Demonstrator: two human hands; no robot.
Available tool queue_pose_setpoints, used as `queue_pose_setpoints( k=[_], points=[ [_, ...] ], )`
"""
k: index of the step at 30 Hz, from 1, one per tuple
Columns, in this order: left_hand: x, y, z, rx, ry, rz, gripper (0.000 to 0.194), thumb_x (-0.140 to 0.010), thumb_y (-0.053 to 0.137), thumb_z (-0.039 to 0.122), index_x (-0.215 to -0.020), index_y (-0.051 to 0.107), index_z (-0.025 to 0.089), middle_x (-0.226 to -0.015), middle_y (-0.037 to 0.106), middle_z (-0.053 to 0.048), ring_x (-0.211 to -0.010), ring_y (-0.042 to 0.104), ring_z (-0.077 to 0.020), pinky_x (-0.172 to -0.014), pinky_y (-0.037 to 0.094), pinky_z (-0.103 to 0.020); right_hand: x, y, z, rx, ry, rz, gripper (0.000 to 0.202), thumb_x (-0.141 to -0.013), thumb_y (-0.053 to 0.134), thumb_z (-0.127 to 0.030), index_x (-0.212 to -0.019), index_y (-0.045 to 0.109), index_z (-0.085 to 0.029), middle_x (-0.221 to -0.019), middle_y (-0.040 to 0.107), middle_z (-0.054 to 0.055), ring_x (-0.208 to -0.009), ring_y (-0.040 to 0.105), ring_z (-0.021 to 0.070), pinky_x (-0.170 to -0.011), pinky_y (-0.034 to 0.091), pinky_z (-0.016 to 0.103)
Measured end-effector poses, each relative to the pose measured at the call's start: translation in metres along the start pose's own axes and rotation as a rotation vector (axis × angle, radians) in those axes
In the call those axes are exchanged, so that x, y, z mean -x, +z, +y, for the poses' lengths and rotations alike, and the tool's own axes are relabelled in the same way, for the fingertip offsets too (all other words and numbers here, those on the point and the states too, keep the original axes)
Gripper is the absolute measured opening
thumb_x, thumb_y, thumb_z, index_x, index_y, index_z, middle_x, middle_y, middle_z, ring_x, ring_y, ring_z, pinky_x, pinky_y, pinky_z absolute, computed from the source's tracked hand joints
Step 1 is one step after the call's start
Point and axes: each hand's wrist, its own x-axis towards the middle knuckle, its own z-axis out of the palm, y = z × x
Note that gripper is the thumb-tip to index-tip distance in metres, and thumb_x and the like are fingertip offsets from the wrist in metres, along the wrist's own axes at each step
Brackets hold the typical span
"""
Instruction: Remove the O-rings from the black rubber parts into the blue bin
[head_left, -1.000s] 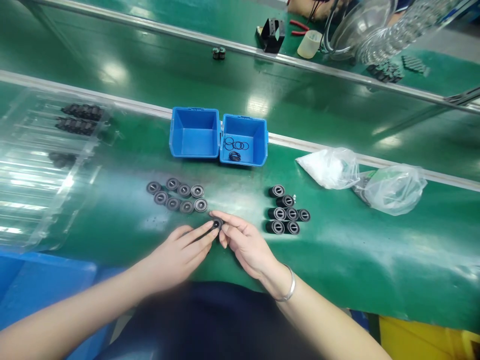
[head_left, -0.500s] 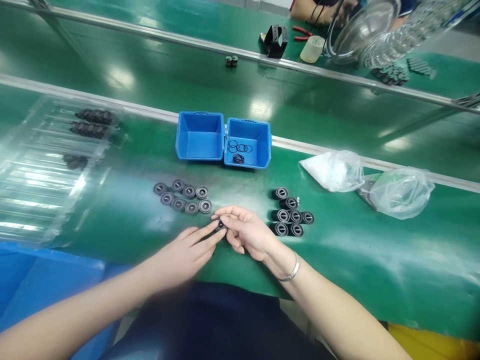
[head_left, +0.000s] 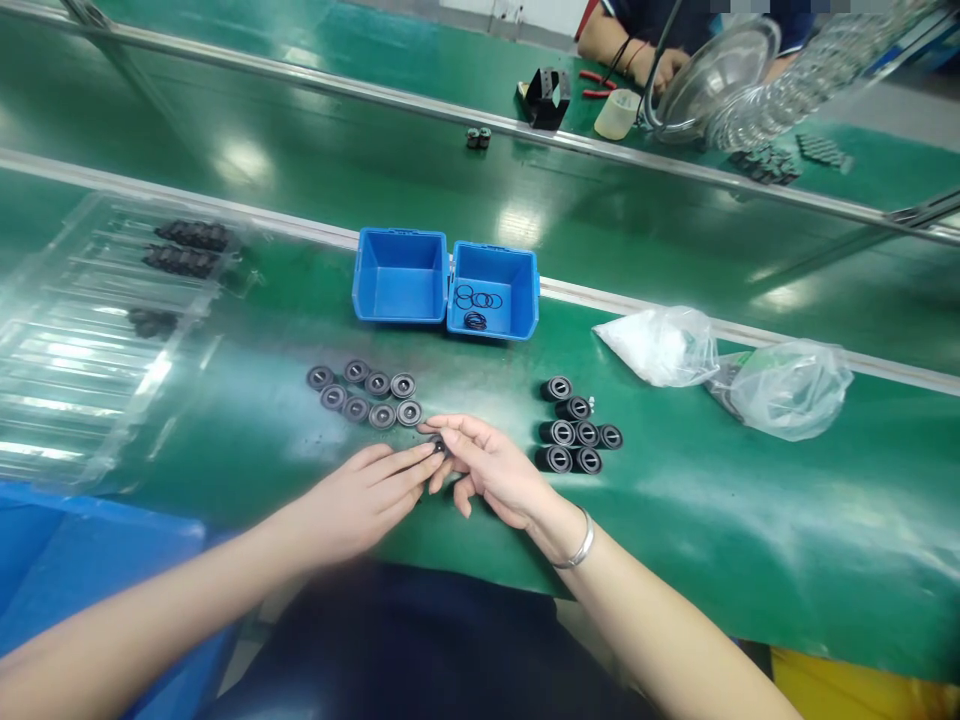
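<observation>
A small black round part (head_left: 438,446) is held between the fingertips of both hands over the green table. My left hand (head_left: 369,497) reaches in from the left with its fingertips on the part. Thumb and forefinger of my right hand (head_left: 491,462) pinch it from the right, the other fingers loosely curled. Several black round caps (head_left: 382,414) lie just left of the hands. To the right stand several black cylinders (head_left: 557,432) with slotted tops. Thin black rings (head_left: 475,320) lie in the right blue bin (head_left: 517,318); the left blue bin (head_left: 401,308) shows only its bare inside.
Two plastic bags (head_left: 671,345) (head_left: 799,388) lie at the right. A clear tray (head_left: 82,350) with dark parts is at the left, above a blue container (head_left: 112,560). Beyond the metal rail (head_left: 337,85) are a person's hand (head_left: 667,68), red-handled pliers and a tape roll (head_left: 617,114).
The fingers of my left hand have drawn closer together on the part, and the lower fingers of my right hand have shifted. The person's hand across the table shows more clearly.
</observation>
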Motion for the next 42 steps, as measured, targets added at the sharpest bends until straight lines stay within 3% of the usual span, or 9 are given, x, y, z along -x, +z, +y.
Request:
queue_pose_setpoints(
  k=[4,9,14,20,25,29,34,37,42],
  points=[
    [0.000,0.008,0.008,-0.008,-0.014,-0.031,0.031,-0.095,0.039,0.008,-0.107,0.067,0.011,-0.142,0.056,-0.013,-0.143,0.034,-0.0283,-0.107,0.032,-0.043,-0.001,0.000,0.005,0.039,-0.040,0.047,0.029,-0.089,0.066,-0.040,-0.106,0.060,-0.017,-0.055,0.055,-0.006,-0.041,0.053,0.0084,-0.031,0.042,0.013],
    [0.001,0.018,0.023,-0.044,-0.106,-0.026,0.033,-0.096,0.040,0.011,-0.120,0.063,0.009,-0.148,0.048,-0.015,-0.143,0.035,-0.0307,-0.105,0.034,-0.042,-0.001,0.000,0.006,-0.013,-0.053,0.026,0.034,-0.090,0.062,-0.045,-0.111,0.061,-0.018,-0.066,0.061,-0.001,-0.055,0.062,0.0126,-0.038,0.048,0.017],
    [0.001,0.010,0.009,0.014,-0.030,0.035,0.029,-0.096,0.041,0.008,-0.115,0.064,0.009,-0.139,0.057,-0.018,-0.139,0.041,-0.0280,-0.108,0.033,-0.043,-0.001,-0.002,0.005,0.032,-0.052,0.034,0.026,-0.088,0.067,-0.038,-0.101,0.063,-0.017,-0.055,0.052,-0.007,-0.036,0.044,0.0052,-0.033,0.038,0.014],
    [0.002,0.009,0.008,0.017,0.001,-0.062,0.033,-0.097,0.037,0.008,-0.115,0.064,0.009,-0.146,0.050,-0.016,-0.143,0.034,-0.0289,-0.109,0.031,-0.045,0.002,-0.001,0.005,-0.023,-0.050,0.004,0.037,-0.092,0.059,-0.048,-0.111,0.060,-0.017,-0.064,0.061,0.000,-0.057,0.063,0.0131,-0.041,0.047,0.017],
    [0.003,0.011,0.012,0.004,-0.046,-0.046,0.031,-0.098,0.039,0.011,-0.113,0.066,0.013,-0.148,0.050,-0.012,-0.142,0.035,-0.0248,-0.108,0.032,-0.040,-0.001,-0.002,0.007,0.060,-0.060,0.029,0.028,-0.091,0.062,-0.043,-0.103,0.062,-0.017,-0.055,0.055,-0.006,-0.039,0.049,0.0067,-0.035,0.042,0.015],
    [0.003,0.008,0.008,-0.013,-0.021,-0.061,0.026,-0.098,0.042,0.014,-0.104,0.067,0.016,-0.148,0.051,-0.006,-0.140,0.038,-0.0252,-0.108,0.030,-0.041,-0.001,-0.002,0.010,0.026,-0.087,0.004,0.032,-0.091,0.063,-0.043,-0.110,0.059,-0.018,-0.065,0.060,-0.003,-0.054,0.061,0.0113,-0.041,0.049,0.017],
    [0.004,0.012,0.020,-0.072,-0.103,-0.075,0.024,-0.095,0.046,0.015,-0.107,0.067,0.014,-0.148,0.050,-0.010,-0.141,0.036,-0.0291,-0.105,0.033,-0.043,0.003,0.000,0.011,0.079,-0.072,0.021,0.036,-0.088,0.066,-0.046,-0.109,0.059,-0.017,-0.063,0.057,-0.004,-0.050,0.056,0.0096,-0.040,0.044,0.017],
    [0.010,0.008,0.024,-0.110,-0.120,-0.076,0.022,-0.095,0.048,0.016,-0.106,0.067,0.014,-0.148,0.050,-0.010,-0.142,0.035,-0.0310,-0.105,0.032,-0.044,0.000,0.002,0.002,0.256,-0.144,0.118,0.038,-0.089,0.062,-0.049,-0.111,0.058,-0.018,-0.069,0.058,-0.001,-0.049,0.053,0.0103,-0.039,0.040,0.019],
    [0.028,-0.006,0.024,-0.147,-0.183,-0.047,0.023,-0.094,0.049,0.013,-0.106,0.068,0.014,-0.143,0.055,-0.012,-0.140,0.039,-0.0323,-0.104,0.034,-0.043,-0.017,0.014,-0.015,0.878,-0.560,0.351,0.023,-0.089,0.064,-0.036,-0.105,0.062,-0.021,-0.107,0.058,0.007,-0.061,0.050,0.0113,-0.062,0.048,0.029]
  ],
)
